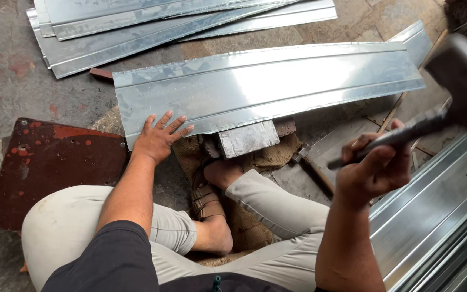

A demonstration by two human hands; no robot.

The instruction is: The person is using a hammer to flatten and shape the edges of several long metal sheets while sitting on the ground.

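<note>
Several long ribbed metal sheets (152,21) lie stacked on the concrete floor (1,75) ahead of us, and more (439,216) are piled at our right. One curved galvanised sheet (266,86) rests across a small metal block (248,138) set on burlap sacking (244,216), just before our crossed legs. A rusty red plate (49,162) lies at our left. Our left hand (158,138) presses flat, fingers spread, on the sheet's near left corner. Our right hand (377,167) is clenched around a raised hammer (455,86), its head blurred.
</note>
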